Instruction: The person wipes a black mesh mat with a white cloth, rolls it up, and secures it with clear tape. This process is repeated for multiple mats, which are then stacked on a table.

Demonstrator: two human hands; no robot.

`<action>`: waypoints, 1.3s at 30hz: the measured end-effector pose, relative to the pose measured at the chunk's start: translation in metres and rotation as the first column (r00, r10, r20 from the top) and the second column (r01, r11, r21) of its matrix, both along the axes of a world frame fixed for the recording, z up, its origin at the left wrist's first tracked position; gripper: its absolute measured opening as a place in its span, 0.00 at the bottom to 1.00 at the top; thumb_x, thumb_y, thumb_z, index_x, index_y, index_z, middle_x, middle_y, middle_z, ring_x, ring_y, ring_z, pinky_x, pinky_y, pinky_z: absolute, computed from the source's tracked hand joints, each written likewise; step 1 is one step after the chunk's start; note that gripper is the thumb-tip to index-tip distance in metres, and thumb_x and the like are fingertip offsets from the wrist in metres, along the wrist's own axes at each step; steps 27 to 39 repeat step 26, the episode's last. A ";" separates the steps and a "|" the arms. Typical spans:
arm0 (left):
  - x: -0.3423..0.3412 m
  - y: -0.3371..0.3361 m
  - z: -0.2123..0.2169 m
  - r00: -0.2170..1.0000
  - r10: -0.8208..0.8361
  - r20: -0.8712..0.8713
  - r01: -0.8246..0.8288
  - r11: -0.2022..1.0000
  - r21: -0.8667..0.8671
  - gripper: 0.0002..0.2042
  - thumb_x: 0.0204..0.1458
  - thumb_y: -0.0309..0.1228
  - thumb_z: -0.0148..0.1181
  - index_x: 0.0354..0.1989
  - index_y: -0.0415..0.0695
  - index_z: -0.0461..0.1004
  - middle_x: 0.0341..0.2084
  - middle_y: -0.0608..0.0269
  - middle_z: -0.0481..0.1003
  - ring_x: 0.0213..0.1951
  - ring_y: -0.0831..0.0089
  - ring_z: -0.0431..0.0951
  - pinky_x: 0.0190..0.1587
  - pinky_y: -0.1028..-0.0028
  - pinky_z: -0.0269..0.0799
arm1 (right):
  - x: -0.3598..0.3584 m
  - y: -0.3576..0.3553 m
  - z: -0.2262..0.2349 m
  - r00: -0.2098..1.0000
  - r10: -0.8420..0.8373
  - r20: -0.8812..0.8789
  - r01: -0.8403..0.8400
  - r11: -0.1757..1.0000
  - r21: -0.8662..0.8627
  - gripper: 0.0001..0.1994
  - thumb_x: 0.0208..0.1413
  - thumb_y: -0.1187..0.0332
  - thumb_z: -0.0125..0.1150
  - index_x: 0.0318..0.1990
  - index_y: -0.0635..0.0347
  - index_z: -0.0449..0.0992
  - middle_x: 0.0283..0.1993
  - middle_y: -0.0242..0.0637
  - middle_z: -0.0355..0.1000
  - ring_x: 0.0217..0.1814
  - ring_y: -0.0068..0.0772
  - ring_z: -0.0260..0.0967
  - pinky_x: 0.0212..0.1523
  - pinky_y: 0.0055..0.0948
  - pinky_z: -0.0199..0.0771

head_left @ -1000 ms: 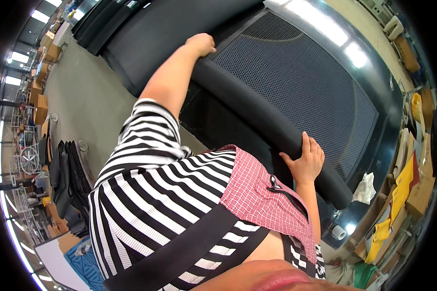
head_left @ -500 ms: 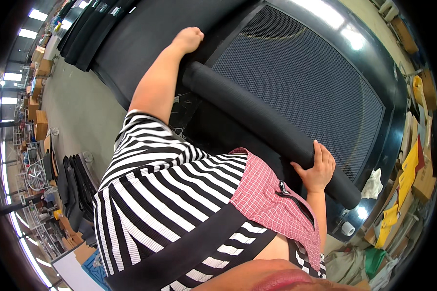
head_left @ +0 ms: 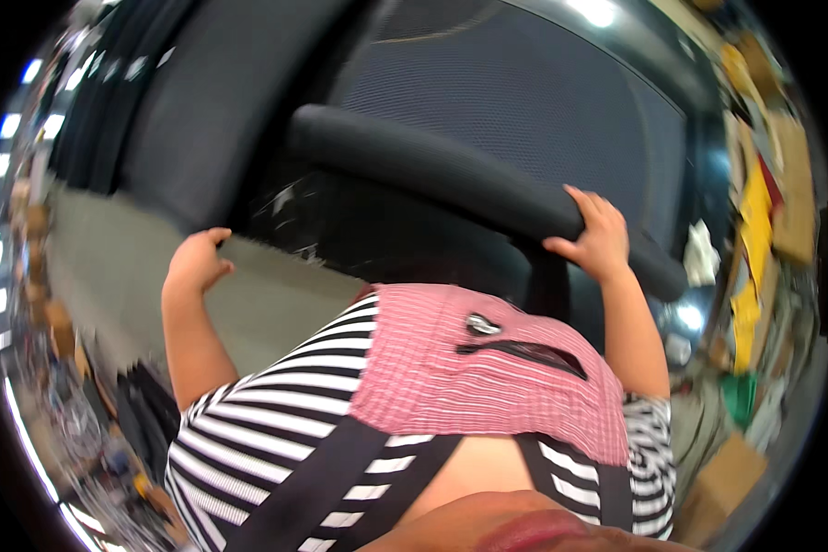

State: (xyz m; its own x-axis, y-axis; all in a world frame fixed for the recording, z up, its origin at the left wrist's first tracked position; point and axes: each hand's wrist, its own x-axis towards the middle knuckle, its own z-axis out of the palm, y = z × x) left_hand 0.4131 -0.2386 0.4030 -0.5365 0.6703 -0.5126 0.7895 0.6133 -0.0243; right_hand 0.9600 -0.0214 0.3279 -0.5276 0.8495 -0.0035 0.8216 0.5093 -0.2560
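Note:
A thick roll of black sheet material (head_left: pixel 432 167) lies slantwise along the near side of a dark mesh panel (head_left: pixel 534 97). My right hand (head_left: pixel 603 235) rests on the roll toward its right end, fingers spread over it and thumb apart on the near side. At the left, my left hand (head_left: pixel 196 265) has its thumb and fingers apart and nothing visible in them. It is beside the near corner of a wide black sheet (head_left: pixel 221 101); whether a fingertip touches that corner I cannot tell.
The mesh is set in a glossy black surface. More black sheets (head_left: pixel 92 120) are stacked at the far left. A crumpled white cloth (head_left: pixel 702 253) sits beyond the roll's right end. Boxes and yellow material (head_left: pixel 753 248) line the right; grey floor (head_left: pixel 110 239) shows at left.
My left hand has come back toward me and left from the sheet's far edge, its fist opening. My right hand stays on the roll. The view has turned, blurring somewhat.

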 end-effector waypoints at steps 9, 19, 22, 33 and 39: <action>0.266 0.154 -0.079 0.471 -0.863 -0.184 0.667 0.212 0.714 0.44 0.49 0.48 0.73 0.75 0.51 0.60 0.76 0.52 0.53 0.78 0.53 0.48 0.76 0.41 0.34 | 0.018 0.120 -0.006 0.976 0.020 -0.218 -0.095 0.936 -0.339 0.50 0.38 0.47 0.82 0.71 0.49 0.66 0.72 0.44 0.61 0.76 0.53 0.56 0.75 0.48 0.59; 0.287 0.403 -0.052 0.564 -0.824 0.064 0.752 0.543 0.374 0.48 0.42 0.62 0.72 0.70 0.48 0.67 0.67 0.51 0.68 0.68 0.51 0.67 0.71 0.58 0.61 | -0.006 0.098 -0.002 0.950 -0.119 -0.287 0.245 0.857 0.454 0.35 0.42 0.55 0.80 0.60 0.54 0.75 0.64 0.41 0.70 0.70 0.48 0.64 0.70 0.52 0.59; 0.268 0.471 -0.066 0.507 -0.861 0.033 0.685 0.425 0.592 0.46 0.42 0.61 0.73 0.69 0.50 0.69 0.67 0.53 0.68 0.68 0.52 0.67 0.71 0.59 0.62 | 0.008 0.123 -0.022 0.976 -0.199 -0.093 0.220 0.879 0.422 0.52 0.38 0.49 0.82 0.73 0.49 0.62 0.74 0.40 0.59 0.80 0.46 0.50 0.77 0.58 0.44; 0.277 0.491 -0.043 0.525 -0.851 -0.016 0.641 0.382 0.666 0.40 0.42 0.56 0.75 0.64 0.49 0.74 0.65 0.57 0.71 0.67 0.57 0.68 0.68 0.62 0.65 | -0.004 0.188 -0.017 0.977 -0.211 0.026 0.195 0.936 0.292 0.63 0.32 0.46 0.84 0.78 0.46 0.51 0.79 0.40 0.52 0.83 0.44 0.42 0.78 0.59 0.38; 0.277 0.491 -0.043 0.525 -0.851 -0.016 0.641 0.382 0.666 0.40 0.42 0.56 0.75 0.64 0.49 0.74 0.65 0.57 0.71 0.67 0.57 0.68 0.68 0.62 0.65 | -0.004 0.188 -0.017 0.977 -0.211 0.026 0.195 0.936 0.292 0.63 0.32 0.46 0.84 0.78 0.46 0.51 0.79 0.40 0.52 0.83 0.44 0.42 0.78 0.59 0.38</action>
